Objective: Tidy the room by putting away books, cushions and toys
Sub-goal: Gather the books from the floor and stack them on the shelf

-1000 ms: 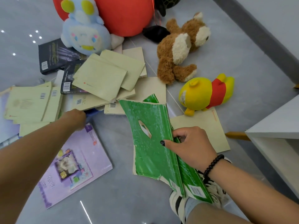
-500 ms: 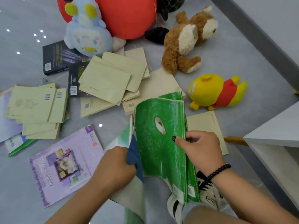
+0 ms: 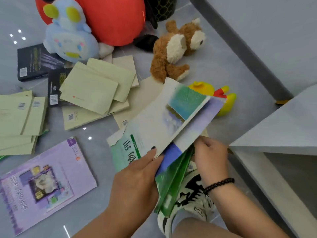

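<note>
Both hands hold a small stack of thin books above the floor. My left hand [image 3: 137, 177] grips the top one, a pale green-and-white book [image 3: 154, 124], with the thumb on its cover. My right hand [image 3: 211, 158] holds the stack's right side from below, where the green book [image 3: 171, 184] hangs. A purple book [image 3: 42, 184] lies flat at lower left. Pale green booklets [image 3: 92, 90] and black books [image 3: 32, 62] are scattered on the floor. A blue plush [image 3: 68, 35], a brown plush dog [image 3: 173, 48] and a yellow bear plush [image 3: 224, 102] lie beyond them.
A big red cushion [image 3: 113, 18] and a dark turtle plush [image 3: 163, 7] sit at the top. A white shelf unit [image 3: 277, 134] stands at the right, with a grey skirting [image 3: 240, 47] along the wall. My shoe [image 3: 193, 198] is under the held books.
My left hand fetched a book from the floor pile and brought it onto the green book in my right hand; the stack now tilts flatter, with the pale book on top.
</note>
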Demonstrator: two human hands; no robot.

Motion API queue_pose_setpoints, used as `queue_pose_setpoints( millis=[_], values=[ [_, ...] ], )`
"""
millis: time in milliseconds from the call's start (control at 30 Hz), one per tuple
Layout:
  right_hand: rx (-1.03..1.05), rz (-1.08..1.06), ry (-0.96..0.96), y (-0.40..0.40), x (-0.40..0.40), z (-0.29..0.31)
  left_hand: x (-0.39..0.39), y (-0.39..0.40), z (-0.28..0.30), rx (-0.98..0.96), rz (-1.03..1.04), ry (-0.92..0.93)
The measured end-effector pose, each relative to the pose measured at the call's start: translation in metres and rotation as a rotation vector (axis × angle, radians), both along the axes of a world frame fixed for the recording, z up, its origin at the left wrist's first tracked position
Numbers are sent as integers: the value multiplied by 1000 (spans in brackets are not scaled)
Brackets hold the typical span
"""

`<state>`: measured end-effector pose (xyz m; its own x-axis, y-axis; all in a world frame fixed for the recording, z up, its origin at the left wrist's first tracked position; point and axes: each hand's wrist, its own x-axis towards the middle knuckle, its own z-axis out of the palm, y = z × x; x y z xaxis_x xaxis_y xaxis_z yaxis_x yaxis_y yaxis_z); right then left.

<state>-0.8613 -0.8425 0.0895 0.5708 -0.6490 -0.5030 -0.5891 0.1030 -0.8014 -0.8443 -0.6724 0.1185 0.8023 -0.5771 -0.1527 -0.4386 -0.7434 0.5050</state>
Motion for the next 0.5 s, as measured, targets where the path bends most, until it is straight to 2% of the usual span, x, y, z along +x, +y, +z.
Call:
queue_pose_setpoints(
  millis=[100,167,267,333,400,500],
  values=[
    [234,-114,-9,3,9,0,-5,-30,-15,12,-28,77],
    [268,-130,11,-3,9,4,-11,-45,-20,-29,-14,117],
    [106,12,59,-10,7,4,-24,-50,-25,-136,-61,194],
    [9,80,140,-12,6,-8,-33,-46,-30,-277,-123,299],
    [-67,60,204,-16,5,-18,-37,-43,-37,-368,-235,409],
    [-117,37,178,-27,0,-20,-26,-42,-44,-358,-395,515]
  ],
)
